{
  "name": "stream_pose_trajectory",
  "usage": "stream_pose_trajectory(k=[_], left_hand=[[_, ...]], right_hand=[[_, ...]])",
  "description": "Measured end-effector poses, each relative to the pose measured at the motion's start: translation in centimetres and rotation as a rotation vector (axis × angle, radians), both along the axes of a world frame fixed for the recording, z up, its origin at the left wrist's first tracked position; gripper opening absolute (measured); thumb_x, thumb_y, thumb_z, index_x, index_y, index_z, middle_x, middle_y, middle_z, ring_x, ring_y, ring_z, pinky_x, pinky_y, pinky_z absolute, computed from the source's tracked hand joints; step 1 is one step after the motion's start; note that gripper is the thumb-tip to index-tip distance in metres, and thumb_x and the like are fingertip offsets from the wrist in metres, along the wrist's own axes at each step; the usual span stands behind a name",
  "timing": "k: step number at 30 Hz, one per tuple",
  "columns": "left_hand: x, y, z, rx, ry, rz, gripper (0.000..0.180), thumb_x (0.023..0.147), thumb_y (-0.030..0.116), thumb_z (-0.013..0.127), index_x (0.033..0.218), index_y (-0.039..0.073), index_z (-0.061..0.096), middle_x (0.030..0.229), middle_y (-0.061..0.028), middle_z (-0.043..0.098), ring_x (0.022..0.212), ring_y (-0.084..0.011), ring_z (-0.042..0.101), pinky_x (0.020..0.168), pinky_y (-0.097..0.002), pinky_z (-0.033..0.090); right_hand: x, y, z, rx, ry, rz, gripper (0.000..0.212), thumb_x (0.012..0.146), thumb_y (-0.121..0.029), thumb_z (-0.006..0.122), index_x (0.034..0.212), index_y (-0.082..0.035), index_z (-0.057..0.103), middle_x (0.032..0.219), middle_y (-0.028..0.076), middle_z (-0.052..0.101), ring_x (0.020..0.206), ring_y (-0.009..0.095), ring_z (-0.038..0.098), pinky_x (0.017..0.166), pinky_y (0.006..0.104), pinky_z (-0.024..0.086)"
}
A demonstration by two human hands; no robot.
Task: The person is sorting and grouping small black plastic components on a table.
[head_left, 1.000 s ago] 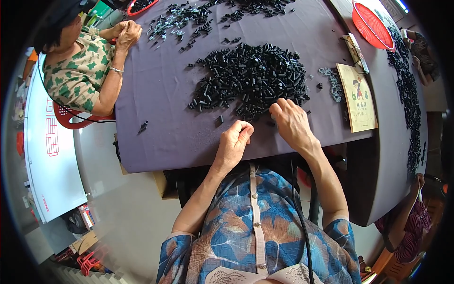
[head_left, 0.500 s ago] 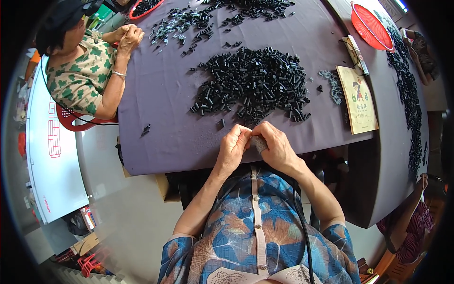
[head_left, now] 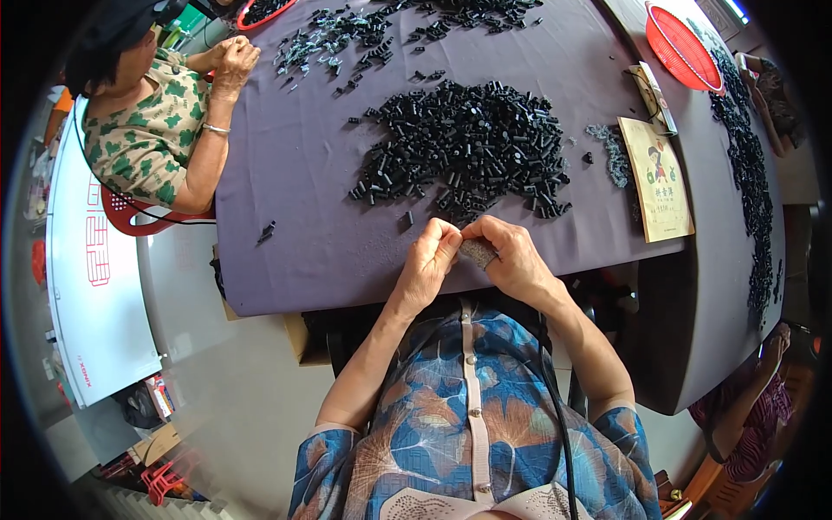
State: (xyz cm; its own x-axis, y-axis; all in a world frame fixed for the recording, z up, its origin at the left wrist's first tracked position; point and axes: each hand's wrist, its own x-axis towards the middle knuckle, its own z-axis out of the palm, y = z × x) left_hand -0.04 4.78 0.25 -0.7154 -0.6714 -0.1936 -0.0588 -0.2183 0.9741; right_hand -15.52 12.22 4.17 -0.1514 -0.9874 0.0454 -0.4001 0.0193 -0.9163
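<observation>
The pile of black cylinders (head_left: 468,143), axes mixed, lies on the desk (head_left: 295,225). Just nearside of it, the left hand (head_left: 429,262) is pinched, contents hidden; the right hand (head_left: 516,258), similarly near, curls around a grey speckled item (head_left: 478,253).

The left head camera, a wide fisheye, looks steeply down and forward: the wearer's shirt (head_left: 425,425) is nearest, along the bottom; the hands (head_left: 425,264) are close, near the centre; the desk (head_left: 295,238) stretches farther off, its edges curving.
</observation>
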Motion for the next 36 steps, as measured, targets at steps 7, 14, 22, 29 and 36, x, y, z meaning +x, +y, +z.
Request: stream_pose_trajectory(k=[7,14,22,29,36], left_hand=[[0.1,-0.1,0.5,0.153,0.007,-0.023,0.022,0.102,0.028,0.050,0.095,0.008,0.053,0.068,0.0072,0.042,0.058,-0.0007,0.034,0.048,-0.0181,0.027],[0.1,0.0,0.1,0.149,0.050,-0.021,0.021,0.101,0.026,0.051,0.093,0.007,0.055,0.068,0.0074,0.043,0.057,-0.0005,0.034,0.048,-0.0174,0.028],[-0.4,-0.1,0.3,0.118,-0.012,0.078,0.022,0.102,0.025,0.049,0.094,0.006,0.057,0.067,0.0079,0.043,0.056,-0.0005,0.035,0.047,-0.0170,0.029],[-0.5,-0.1,0.7,0.120,-0.028,0.064,0.021,0.102,0.026,0.050,0.093,0.007,0.056,0.070,0.0074,0.044,0.060,-0.0003,0.035,0.050,-0.0172,0.031],[-0.2,-0.3,0.0,0.012,-0.093,0.041,0.025,0.102,0.027,0.048,0.091,0.005,0.054,0.071,0.0062,0.043,0.062,-0.0020,0.036,0.052,-0.0196,0.032]], right_hand=[[-0.4,-0.4,0.0,-0.022,0.099,0.020,0.020,0.075,0.007,0.059,0.094,0.001,0.062,0.081,0.016,0.066,0.075,0.030,0.066,0.066,0.0341,0.051],[-0.6,-0.4,-0.2,0.277,-0.249,-0.026,0.015,0.081,0.008,0.059,0.094,0.000,0.062,0.077,0.006,0.066,0.067,0.009,0.062,0.059,0.0264,0.050],[0.2,-0.6,-0.2,0.035,0.000,-0.067,0.017,0.078,0.007,0.061,0.093,0.000,0.061,0.082,0.014,0.067,0.075,0.025,0.066,0.064,0.0325,0.052],[0.3,-0.3,-0.2,-0.052,0.072,-0.055,0.020,0.074,0.006,0.061,0.092,0.000,0.062,0.083,0.018,0.066,0.080,0.036,0.066,0.067,0.0375,0.052],[0.3,-0.2,-0.9,-0.051,0.075,-0.058,0.021,0.074,0.007,0.060,0.093,0.000,0.061,0.084,0.017,0.067,0.081,0.036,0.066,0.068,0.0378,0.052]])
